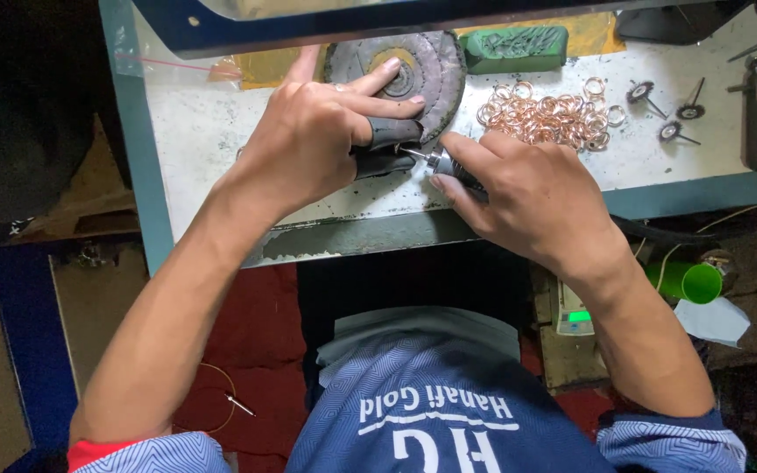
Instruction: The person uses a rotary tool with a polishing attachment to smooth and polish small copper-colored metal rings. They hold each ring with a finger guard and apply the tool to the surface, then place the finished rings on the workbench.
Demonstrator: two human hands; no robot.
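Our hands at the polishing bench
Left hand pinches a dark piece, largely hidden; right hand grips the handpiece; cup contents unseen.

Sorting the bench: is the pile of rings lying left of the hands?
No, the pile of rings lies on the table beyond the right hand.

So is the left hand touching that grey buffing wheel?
Touching. The head view shows the left hand with its fingertips pressed flat on the grey buffing wheel.
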